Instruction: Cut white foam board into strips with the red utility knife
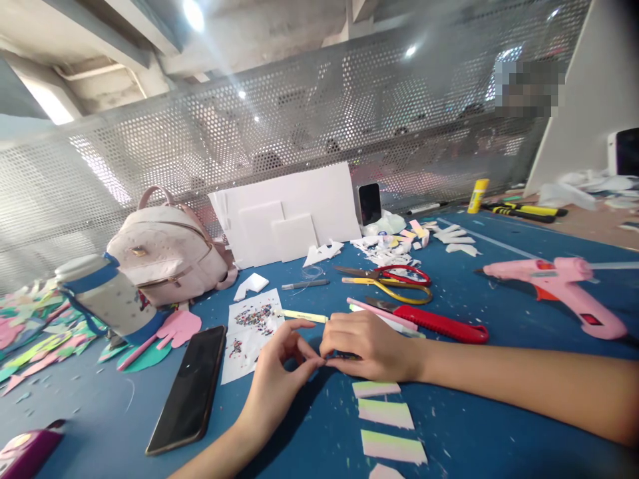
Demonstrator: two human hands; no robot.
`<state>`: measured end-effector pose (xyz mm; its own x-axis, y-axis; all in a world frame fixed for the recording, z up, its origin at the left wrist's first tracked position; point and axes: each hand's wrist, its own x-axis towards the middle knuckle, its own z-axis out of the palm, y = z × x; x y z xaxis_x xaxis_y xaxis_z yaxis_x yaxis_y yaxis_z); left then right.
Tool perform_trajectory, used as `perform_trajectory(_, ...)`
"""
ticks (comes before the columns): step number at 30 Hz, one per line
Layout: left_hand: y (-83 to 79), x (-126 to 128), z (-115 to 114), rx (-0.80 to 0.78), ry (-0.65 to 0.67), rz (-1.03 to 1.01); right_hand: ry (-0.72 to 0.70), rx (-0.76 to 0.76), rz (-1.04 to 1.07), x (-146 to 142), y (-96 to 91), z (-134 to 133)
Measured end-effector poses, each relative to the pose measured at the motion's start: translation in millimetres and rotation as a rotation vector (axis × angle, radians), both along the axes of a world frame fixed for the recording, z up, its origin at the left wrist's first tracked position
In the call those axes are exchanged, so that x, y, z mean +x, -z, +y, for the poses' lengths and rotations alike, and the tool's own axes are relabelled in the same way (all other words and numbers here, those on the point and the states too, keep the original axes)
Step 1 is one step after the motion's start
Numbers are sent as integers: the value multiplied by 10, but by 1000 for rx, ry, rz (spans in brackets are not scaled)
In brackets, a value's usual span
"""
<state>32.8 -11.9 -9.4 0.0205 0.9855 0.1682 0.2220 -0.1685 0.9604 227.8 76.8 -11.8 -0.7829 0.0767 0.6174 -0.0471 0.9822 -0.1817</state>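
Observation:
My left hand point(279, 364) and my right hand point(372, 346) meet over the blue table, their thumb tips and fingers pinched together. Whatever lies between the fingertips is too small or hidden to make out. Beside my left hand is a white sheet point(239, 358) scattered with tiny coloured bits. A pale yellow pen point(305, 315) lies behind the fingers. Partly behind my right hand are a pink pen point(382, 311) and a red utility knife point(444, 322). Nearer me, strips fading from yellow-green to pink, such as this strip point(384, 412), lie in a column.
A phone point(190, 392) lies at left, near a bottle point(107, 299) and backpack point(170, 253). Scissors point(389, 279) and white scraps point(389, 249) lie behind the hands. A pink glue gun point(559, 279) rests at right. White boards point(324, 199) lean against a perforated screen point(299, 133).

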Motion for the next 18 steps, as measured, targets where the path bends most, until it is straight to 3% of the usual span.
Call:
perform_trajectory(8,18,-23,-2,19,45,-57,47,-130,39,1,29,1)
perform_trajectory(13,23,-30,-37,55,46,61,85,-181,31,8,15,-16)
perform_trajectory(18,27,-20,-80,93,67,157,35,-152,11,-2,26,-6)
